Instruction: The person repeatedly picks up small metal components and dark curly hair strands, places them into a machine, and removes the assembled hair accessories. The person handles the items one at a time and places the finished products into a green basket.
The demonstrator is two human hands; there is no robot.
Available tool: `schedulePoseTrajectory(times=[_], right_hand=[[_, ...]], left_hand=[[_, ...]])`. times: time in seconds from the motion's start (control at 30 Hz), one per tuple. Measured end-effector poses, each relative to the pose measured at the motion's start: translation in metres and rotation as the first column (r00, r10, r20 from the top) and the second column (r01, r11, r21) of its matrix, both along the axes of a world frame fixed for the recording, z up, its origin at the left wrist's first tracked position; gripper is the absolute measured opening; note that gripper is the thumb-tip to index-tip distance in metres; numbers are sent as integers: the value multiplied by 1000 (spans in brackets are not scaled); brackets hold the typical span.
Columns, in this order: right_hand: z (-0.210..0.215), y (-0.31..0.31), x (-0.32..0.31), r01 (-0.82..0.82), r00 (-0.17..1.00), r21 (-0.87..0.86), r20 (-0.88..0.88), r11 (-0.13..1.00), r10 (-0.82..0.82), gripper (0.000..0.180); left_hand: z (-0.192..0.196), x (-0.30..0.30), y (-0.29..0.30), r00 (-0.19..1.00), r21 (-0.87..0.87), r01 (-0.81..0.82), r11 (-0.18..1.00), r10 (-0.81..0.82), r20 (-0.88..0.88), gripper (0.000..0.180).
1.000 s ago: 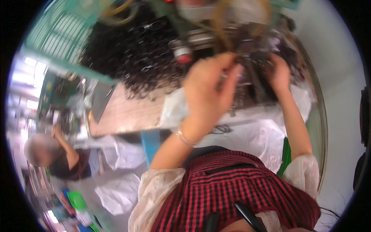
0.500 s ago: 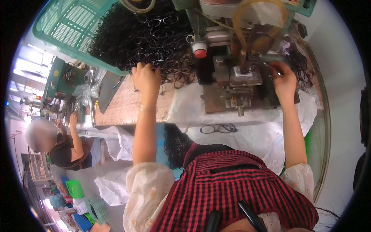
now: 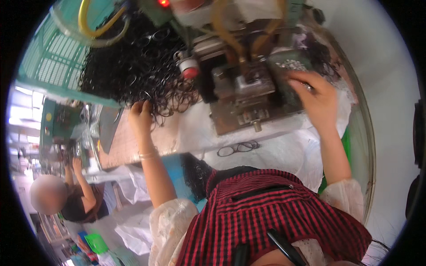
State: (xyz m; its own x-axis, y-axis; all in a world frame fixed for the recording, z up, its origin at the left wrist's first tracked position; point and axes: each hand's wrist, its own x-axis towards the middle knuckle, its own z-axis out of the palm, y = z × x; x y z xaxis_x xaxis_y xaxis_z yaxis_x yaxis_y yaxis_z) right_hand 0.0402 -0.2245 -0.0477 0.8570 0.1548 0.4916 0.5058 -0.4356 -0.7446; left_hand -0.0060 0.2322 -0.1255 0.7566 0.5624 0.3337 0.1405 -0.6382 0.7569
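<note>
At the near edge of a heap of black eyeglass frames [image 3: 137, 66], my left hand [image 3: 140, 116] has its fingers pinched together. They seem to close on a black frame, though blur hides most of it. My right hand [image 3: 318, 97] is beside a dark tray of small silver metal parts [image 3: 290, 64]. Its thumb and fingers are closed around shiny little metal pieces [image 3: 308, 87]. Between the hands stands a bench press machine with a metal block [image 3: 255, 92] under its head. No frame can be made out on that block.
A green plastic basket [image 3: 62, 82] leans at the far left. A red button [image 3: 190, 72] sits on the machine's left side. One pair of dark frames [image 3: 238, 148] lies on white sheeting near my apron. Another person [image 3: 84, 199] works at the left. Yellow hoses [image 3: 226, 31] hang over the machine.
The whole view has shifted and tilted, moving the machine leftward in it. My right hand has drawn rightward from the machine's block to the parts tray. My left hand stays by the heap.
</note>
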Motion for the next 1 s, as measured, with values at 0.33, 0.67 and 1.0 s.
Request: schedulePoseTrajectory(times=[0.33, 0.67, 1.0], right_hand=[[-16, 69, 18, -128, 967, 537, -120, 834, 226, 41], [15, 77, -17, -128, 952, 613, -143, 779, 269, 45], [-32, -47, -4, 360, 924, -323, -7, 875, -383, 27]], left_hand=[[87, 24, 27, 991, -683, 64, 727, -127, -43, 17], [203, 94, 50, 886, 232, 182, 955, -57, -459, 17], [172, 88, 18, 801, -232, 305, 924, -380, -463, 16]])
